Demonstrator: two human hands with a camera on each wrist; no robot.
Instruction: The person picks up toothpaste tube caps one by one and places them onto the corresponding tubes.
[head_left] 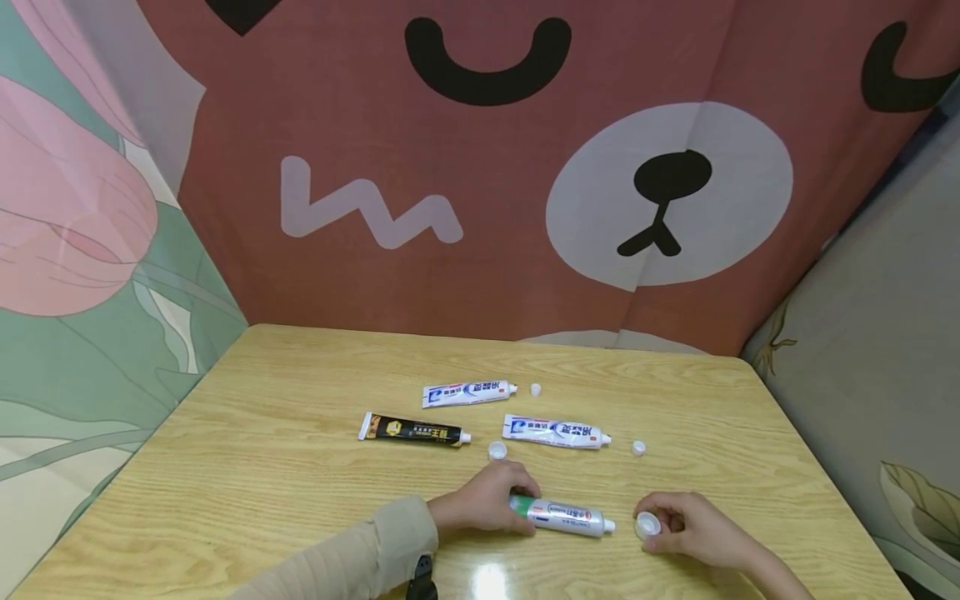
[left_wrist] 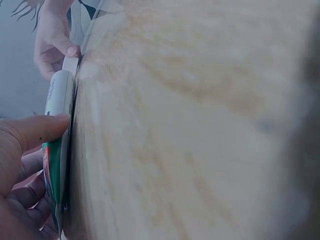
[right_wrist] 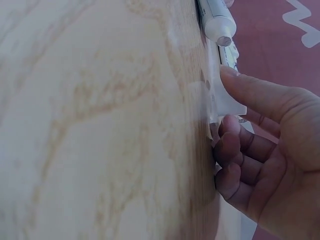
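- Behind the counter [head_left: 262, 500], we see a big reddish-brown cloth [head_left: 495, 275] with a printed animal face; it is the largest thing before us.
- Below it stands the counter itself, of light wood pattern, and it carries all the tubes and the loose caps.
- From the near side comes a beige sleeve [head_left: 322, 558], and a dark band [head_left: 422, 577] is at its cuff.
- Next we have the left grip [head_left: 486, 497], a bare hand, clamped on the green end of a silver-and-green tube [head_left: 570, 517], with its thumb on one side and its fingers on the other.
- The right grip [head_left: 693, 527] is also a bare hand; thumb and forefinger are together on a white cap [head_left: 648, 524].
- The silver-and-green tube is between both hands, and its bare nozzle points to this cap, near but not touching it.
- Farther back we find a black tube [head_left: 414, 430], a nearer white tube [head_left: 557, 432] and a farther white tube [head_left: 468, 393], all lying flat with nozzles to the right.
- Of the loose caps, a wider cap [head_left: 497, 451] lies just beside the black tube's nozzle and behind the left hand.
- Smallest, we notice one little cap [head_left: 638, 448] near the nearer white tube's nozzle and another tiny cap [head_left: 536, 389] just beside the farther one's.
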